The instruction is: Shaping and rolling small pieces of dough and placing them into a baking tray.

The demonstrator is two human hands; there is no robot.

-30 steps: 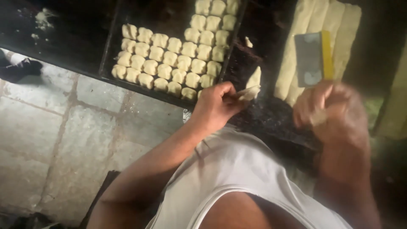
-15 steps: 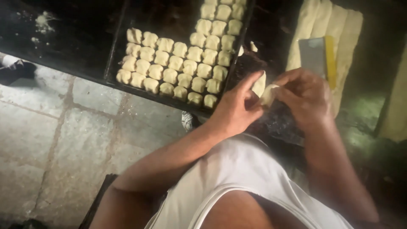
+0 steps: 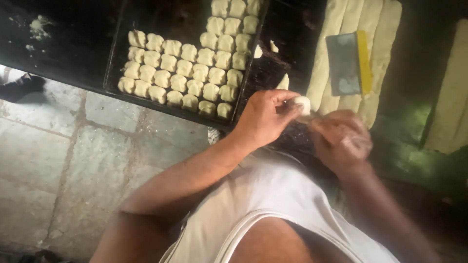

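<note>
A small pale dough piece (image 3: 302, 103) sits pinched at the fingertips of the left hand (image 3: 265, 117), held just above the near edge of the dark worktable (image 3: 63, 53). The right hand (image 3: 341, 141) is right beside it, fingers curled and blurred; whether it touches or grips the dough piece cannot be told.

Left of the hands lies one dark baking tray (image 3: 165, 19) carrying shaped dough pieces (image 3: 185, 73) packed in touching rows: about thirty-five in all, the block nearest the person running four rows deep, with a narrower stack of three columns rising at the tray's far right corner. The far left part of the tray is bare.

Three loose dough scraps (image 3: 282, 83) lie on the table between tray and hands. Beyond the hands, three long dough strips (image 3: 382, 53) lie side by side, touching. One metal dough scraper (image 3: 343, 63) with a yellow handle rests across them. Another pale dough sheet (image 3: 451, 92) lies at the right edge. A stone-slab floor (image 3: 58, 156) shows below the table.
</note>
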